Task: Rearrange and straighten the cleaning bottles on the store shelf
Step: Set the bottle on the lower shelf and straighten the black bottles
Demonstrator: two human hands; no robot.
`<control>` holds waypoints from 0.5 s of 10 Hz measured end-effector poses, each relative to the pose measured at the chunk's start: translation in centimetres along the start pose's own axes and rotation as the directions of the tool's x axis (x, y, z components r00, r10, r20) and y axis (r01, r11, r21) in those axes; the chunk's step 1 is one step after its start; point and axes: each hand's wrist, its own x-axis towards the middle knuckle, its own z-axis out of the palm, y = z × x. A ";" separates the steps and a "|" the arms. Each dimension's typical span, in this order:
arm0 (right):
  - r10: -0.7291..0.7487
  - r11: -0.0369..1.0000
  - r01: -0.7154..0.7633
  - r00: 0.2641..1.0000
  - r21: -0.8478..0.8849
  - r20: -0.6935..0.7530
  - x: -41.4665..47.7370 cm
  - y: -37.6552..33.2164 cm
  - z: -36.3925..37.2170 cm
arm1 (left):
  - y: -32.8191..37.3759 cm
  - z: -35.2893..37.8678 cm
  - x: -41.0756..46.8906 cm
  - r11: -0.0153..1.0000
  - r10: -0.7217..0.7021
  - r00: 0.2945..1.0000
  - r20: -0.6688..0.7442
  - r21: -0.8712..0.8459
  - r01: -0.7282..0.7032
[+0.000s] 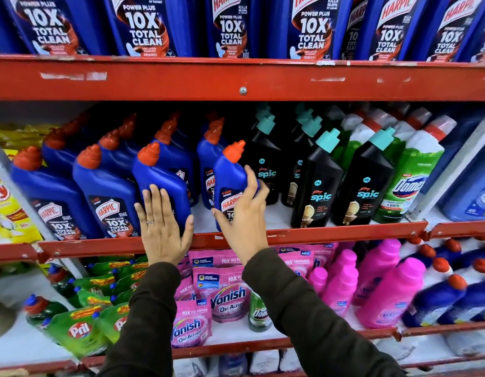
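On the middle red shelf (344, 234) stand blue Harpic bottles with red caps. My left hand (162, 227) lies flat, fingers spread, against the front of one large blue Harpic bottle (161, 180) whose label faces away. My right hand (244, 216) grips a smaller blue Harpic bottle (230, 178) at the shelf's front, thumb on the left, fingers round its right side; it leans slightly. Two more large Harpic bottles (105, 191) stand to the left with labels forward. Black Spic bottles (317, 183) with teal caps stand to the right.
Green and white Domex bottles (410, 178) stand at the right of the same shelf. Large Harpic bottles (143, 25) fill the shelf above. Below are Vanish pouches (227, 292), pink bottles (391, 289) and green Pril pouches (80, 327). Yellow packs (7, 208) sit far left.
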 end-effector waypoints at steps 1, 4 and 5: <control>0.006 1.000 -0.006 1.000 -0.007 0.011 0.3 -0.5 0.9 | -0.1 0.0 0.0 1.000 -0.001 1.000 0.006 -0.001 0.001; -0.147 0.988 0.138 0.972 -0.065 -0.184 -0.7 0.6 -2.3 | 0.0 -0.2 0.1 1.000 0.009 1.000 0.004 0.001 -0.009; -0.192 0.981 0.181 0.874 -0.068 -0.446 0.0 1.8 -6.1 | 0.1 -0.2 0.1 1.000 0.004 1.000 0.002 -0.006 -0.004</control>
